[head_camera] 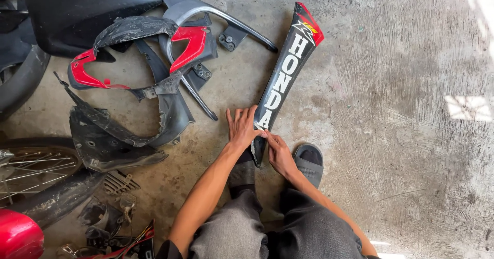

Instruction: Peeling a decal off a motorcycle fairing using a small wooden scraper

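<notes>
Down at the lower middle of the frame, both hands meet at the near end of a long black body panel [286, 72] with white lettering and a red tip, which lies flat on the concrete floor [401, 109] and runs away toward the upper middle. The left hand [242, 127] is spread open, palm down, fingers fanned, pressing on the floor and the panel's left edge; it grips nothing. The right hand [278, 151] is curled, its fingertips pinching or picking at the panel's lower edge, though what lies between them is too small to tell.

By the look of it, the work in hand is on the panel's surface or sticker at that near end, and any further move would call for the left hand to keep the panel steady while the right works with fine fingertip control.

Both forearms reach forward from bent knees, the person squatting, a grey sandal [309, 162] just beside the right hand.

Further out, at upper left, lies a heap of black and red fairing pieces [139, 79], and a spoked wheel [31, 169] sits at the left edge.
</notes>
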